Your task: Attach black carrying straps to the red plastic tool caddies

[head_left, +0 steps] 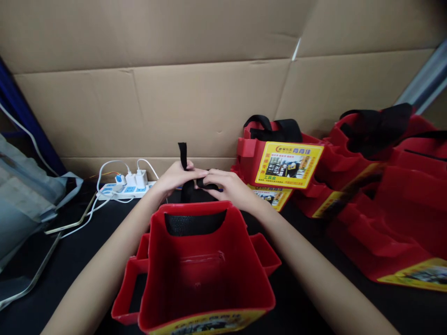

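In front of me stands a red plastic tool box (195, 274), its main compartment bare inside, with small side pockets and a yellow label on the near face. Both hands meet just beyond its far rim. My left hand (179, 176) is closed on a black strap (183, 156), whose free end sticks up above the fingers. My right hand (223, 184) pinches a looped part of the same black webbing from the other side. Where the fingers meet, the strap is partly hidden, so how it is joined cannot be seen.
Stacked red tool boxes with black straps and yellow labels (289, 165) stand to the right, more red boxes (401, 209) beyond. A white power strip (129, 190) with chargers and cables lies left. A grey bag (26, 195) is far left. Cardboard (209, 107) forms the back wall.
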The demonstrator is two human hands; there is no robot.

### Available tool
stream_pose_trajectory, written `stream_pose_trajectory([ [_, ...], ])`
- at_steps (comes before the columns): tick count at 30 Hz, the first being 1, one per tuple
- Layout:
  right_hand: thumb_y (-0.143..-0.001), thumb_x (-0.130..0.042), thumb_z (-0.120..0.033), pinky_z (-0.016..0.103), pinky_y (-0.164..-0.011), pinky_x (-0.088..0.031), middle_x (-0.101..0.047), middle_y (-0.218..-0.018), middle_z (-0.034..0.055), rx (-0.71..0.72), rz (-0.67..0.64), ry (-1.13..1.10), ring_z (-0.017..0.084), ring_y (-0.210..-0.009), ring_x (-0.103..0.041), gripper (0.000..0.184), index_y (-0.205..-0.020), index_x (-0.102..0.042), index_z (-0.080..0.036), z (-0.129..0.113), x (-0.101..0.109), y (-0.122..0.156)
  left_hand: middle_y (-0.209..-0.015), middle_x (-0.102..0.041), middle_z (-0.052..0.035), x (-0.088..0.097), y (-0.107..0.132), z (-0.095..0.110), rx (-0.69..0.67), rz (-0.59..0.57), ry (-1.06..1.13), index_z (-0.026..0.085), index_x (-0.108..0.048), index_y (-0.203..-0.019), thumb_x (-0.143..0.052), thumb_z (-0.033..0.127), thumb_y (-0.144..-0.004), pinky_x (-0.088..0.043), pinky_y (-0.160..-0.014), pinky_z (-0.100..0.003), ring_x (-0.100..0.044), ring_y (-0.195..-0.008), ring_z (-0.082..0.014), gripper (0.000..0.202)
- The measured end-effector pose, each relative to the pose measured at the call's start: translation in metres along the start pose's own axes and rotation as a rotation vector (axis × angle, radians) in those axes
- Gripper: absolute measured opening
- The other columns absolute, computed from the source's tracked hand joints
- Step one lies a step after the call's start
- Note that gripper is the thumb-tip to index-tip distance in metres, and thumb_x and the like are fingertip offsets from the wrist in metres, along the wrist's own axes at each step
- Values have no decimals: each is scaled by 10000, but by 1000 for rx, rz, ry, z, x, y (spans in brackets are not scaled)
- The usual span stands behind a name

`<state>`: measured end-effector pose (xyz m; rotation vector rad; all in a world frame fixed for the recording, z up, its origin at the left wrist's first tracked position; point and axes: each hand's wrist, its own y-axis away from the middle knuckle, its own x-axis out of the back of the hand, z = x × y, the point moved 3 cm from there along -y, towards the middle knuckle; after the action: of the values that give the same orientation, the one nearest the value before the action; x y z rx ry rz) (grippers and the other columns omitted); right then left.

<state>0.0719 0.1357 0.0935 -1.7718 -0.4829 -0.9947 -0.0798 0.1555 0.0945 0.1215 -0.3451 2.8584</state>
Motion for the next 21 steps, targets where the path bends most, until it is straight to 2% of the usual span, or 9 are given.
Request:
stream_pose_trajectory([
  [3, -809, -491, -159, 344, -908, -396, -584, -958, 50, 48, -58, 49, 156, -959, -529, 138, -854, -617, -191, -2, 2, 2, -576, -519, 39, -4, 3, -2, 79, -51, -80, 176, -362, -642, -686, 261, -616, -403, -476, -196, -546, -513, -82, 336],
  [6, -822, -511, -253, 390, -993, -315, -602, -947, 40, 50, -73, 9, 159, -976, -527, 146, -861, -639, -196, -4, 3, 2, -541, -469, 50, -8, 2, -3, 68, -65, -133, 166, -390, -640, -623, 200, -646, -358, -430, -173, -503, -475, -60, 236],
  [8, -850, -466, -311, 364, -935, -372, -614, -936, 47, -50, 4, -76, 155, -923, -552, 222, -818, -642, -179, -1, 3, 0, -544, -471, 45, -11, 0, -3, 57, -73, -129, 170, -371, -646, -567, 200, -684, -375, -439, -180, -522, -493, -71, 201],
  [11, -860, -432, -337, 341, -858, -422, -637, -894, 59, -319, 211, -200, 174, -892, -578, 301, -730, -637, -158, 12, 2, -1, -643, -548, 5, -14, -2, -2, 4, -122, -87, 184, -311, -668, -514, 205, -714, -444, -527, -229, -606, -616, -124, 210],
  [14, -827, -472, -361, 354, -793, -476, -648, -843, 53, -559, 286, -463, 185, -828, -610, 259, -826, -626, -153, 24, -5, 0, -660, -546, 10, -16, -2, -2, -94, -201, -180, 190, -277, -670, -531, 191, -691, -438, -577, -245, -624, -650, -144, 255],
  [17, -774, -538, -293, 296, -614, -539, -628, -816, 30, -627, 309, -708, 150, -717, -619, 215, -951, -561, -172, 28, -12, 1, -617, -502, 29, -19, -3, -6, -163, -258, -452, 179, -336, -655, -577, 253, -668, -388, -553, -234, -583, -610, -134, 252],
  [19, -742, -564, -246, 245, -504, -531, -608, -783, 12, -629, 381, -655, 131, -645, -611, 242, -977, -541, -194, 28, -11, 3, -606, -505, 17, -19, -3, -8, -185, -220, -648, 169, -410, -639, -602, 376, -659, -342, -519, -234, -529, -572, -125, 284],
  [21, -739, -561, -248, 207, -408, -495, -594, -757, 3, -629, 418, -543, 121, -568, -602, 251, -985, -539, -206, 28, -8, 5, -606, -527, -6, -15, -4, -7, -176, -107, -786, 159, -481, -647, -600, 511, -636, -308, -495, -240, -490, -552, -129, 372],
])
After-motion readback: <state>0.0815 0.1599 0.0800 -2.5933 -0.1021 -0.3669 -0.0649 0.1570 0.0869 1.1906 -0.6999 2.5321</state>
